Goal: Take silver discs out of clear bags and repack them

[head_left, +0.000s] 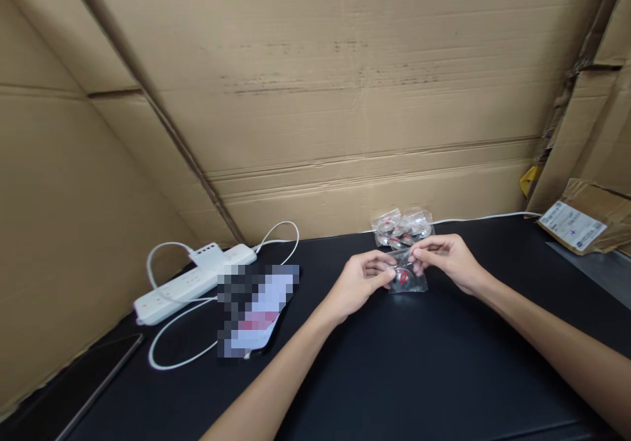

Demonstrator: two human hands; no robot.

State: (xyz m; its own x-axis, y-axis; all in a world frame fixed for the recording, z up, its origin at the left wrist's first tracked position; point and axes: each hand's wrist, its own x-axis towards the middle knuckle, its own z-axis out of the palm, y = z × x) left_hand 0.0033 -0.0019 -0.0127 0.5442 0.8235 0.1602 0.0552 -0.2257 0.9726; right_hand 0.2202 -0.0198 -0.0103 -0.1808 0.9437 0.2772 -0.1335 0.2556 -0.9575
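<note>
Between my two hands is a small clear plastic bag (408,282) with a red mark on it and something roundish and dark or shiny inside; its exact kind is too small to make out. My left hand (362,280) pinches the bag's left side between thumb and fingers. At the bag's top right corner, my right hand (446,262) grips the edge with closed fingertips. Just behind, against the cardboard, lies a pile of similar clear bags (401,226), some with red marks.
On the left stand a white power strip (197,283) with looping white cables and a phone-like device (266,309), its screen blurred. A dark tablet-like slab (93,382) lies front left. Cardboard walls (345,99) enclose the black table (419,375). A labelled cardboard piece (574,224) sits right.
</note>
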